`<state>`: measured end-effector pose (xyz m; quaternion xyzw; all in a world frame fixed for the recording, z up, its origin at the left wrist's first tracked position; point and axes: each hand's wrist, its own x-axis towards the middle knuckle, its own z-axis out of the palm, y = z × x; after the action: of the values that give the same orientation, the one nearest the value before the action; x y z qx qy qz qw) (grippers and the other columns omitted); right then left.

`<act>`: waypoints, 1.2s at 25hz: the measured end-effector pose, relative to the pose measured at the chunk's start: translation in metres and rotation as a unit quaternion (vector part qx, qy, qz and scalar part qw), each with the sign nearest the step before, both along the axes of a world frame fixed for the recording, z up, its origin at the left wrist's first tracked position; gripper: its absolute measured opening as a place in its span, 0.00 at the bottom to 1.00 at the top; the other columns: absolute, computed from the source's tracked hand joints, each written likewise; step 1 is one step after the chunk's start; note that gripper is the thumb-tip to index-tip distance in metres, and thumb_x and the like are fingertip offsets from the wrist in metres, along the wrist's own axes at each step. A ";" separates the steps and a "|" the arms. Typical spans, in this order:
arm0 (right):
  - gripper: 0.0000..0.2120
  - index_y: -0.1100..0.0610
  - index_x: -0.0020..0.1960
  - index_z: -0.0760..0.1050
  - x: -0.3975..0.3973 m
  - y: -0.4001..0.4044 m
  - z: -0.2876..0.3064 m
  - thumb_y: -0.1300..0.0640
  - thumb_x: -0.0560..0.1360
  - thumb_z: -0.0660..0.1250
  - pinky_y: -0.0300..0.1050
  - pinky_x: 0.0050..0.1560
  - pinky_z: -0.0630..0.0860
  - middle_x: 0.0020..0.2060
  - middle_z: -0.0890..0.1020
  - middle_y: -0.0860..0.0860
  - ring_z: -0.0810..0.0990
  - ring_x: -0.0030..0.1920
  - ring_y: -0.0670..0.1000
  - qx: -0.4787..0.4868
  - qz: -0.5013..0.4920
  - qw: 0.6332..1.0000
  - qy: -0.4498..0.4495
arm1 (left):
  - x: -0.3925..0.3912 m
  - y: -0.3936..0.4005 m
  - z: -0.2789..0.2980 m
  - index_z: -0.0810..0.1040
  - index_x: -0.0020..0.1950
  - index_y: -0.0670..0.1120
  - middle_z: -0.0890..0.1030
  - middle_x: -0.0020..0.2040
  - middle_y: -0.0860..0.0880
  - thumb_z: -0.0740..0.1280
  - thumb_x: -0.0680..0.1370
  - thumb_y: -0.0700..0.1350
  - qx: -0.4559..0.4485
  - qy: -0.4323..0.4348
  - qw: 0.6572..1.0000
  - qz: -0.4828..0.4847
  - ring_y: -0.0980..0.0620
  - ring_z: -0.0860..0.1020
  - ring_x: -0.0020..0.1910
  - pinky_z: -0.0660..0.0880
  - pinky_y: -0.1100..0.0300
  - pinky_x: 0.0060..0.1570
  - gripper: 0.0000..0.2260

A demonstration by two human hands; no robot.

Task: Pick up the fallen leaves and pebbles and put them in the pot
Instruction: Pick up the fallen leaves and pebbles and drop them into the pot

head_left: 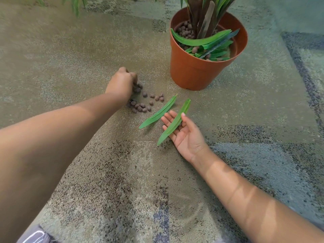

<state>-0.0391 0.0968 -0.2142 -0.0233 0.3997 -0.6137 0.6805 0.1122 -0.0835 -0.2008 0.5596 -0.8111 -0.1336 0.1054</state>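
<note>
Both forearms reach out over the carpet [105, 181] toward the pot [196, 71]. Right hand [184, 135] is palm-up with its fingers [166, 118] spread loose, and a green leaf [175, 121] lies across them, thumb tip resting on its edge. Left hand [121, 84] is knuckles-up on the side away from the pot, fingers curled down into the brown pebbles [142, 102]; can't tell if it's actually got any pinched. Those pebbles sit scattered on the carpet just in front of the pot. A second leaf [158, 114] lies flat between the pebbles and the right hand. Inside the pot there's already a bunch of leaves and pebbles around the plant stem [201, 16].
</note>
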 end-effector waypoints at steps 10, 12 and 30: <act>0.16 0.63 0.57 0.76 0.006 0.005 -0.003 0.55 0.79 0.55 0.46 0.58 0.77 0.50 0.83 0.58 0.82 0.53 0.54 -0.003 -0.055 0.997 -0.053 | -0.026 0.108 0.032 0.79 0.45 0.51 0.75 0.51 0.50 0.68 0.73 0.39 0.104 0.249 0.963 -0.015 0.56 0.75 0.45 0.74 0.67 0.50 0.07; 0.15 0.63 0.54 0.77 0.008 0.005 0.000 0.56 0.79 0.54 0.44 0.54 0.78 0.45 0.84 0.57 0.83 0.47 0.52 0.018 -0.061 0.997 -0.045 | -0.036 0.135 0.034 0.78 0.41 0.55 0.75 0.49 0.51 0.69 0.72 0.39 0.161 0.264 0.951 -0.010 0.56 0.76 0.45 0.73 0.67 0.50 0.10; 0.09 0.55 0.48 0.76 0.005 -0.030 0.107 0.56 0.79 0.57 0.39 0.30 0.76 0.36 0.80 0.50 0.78 0.35 0.46 0.061 -0.082 0.993 0.059 | -0.105 0.140 0.099 0.72 0.62 0.45 0.74 0.62 0.46 0.57 0.78 0.41 0.242 0.542 0.786 0.174 0.52 0.73 0.60 0.68 0.58 0.63 0.14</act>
<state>-0.0344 0.0667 -0.1069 0.0149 0.4759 -0.6393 0.6038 0.0077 0.0567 -0.1017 0.5337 -0.4508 -0.5860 0.4106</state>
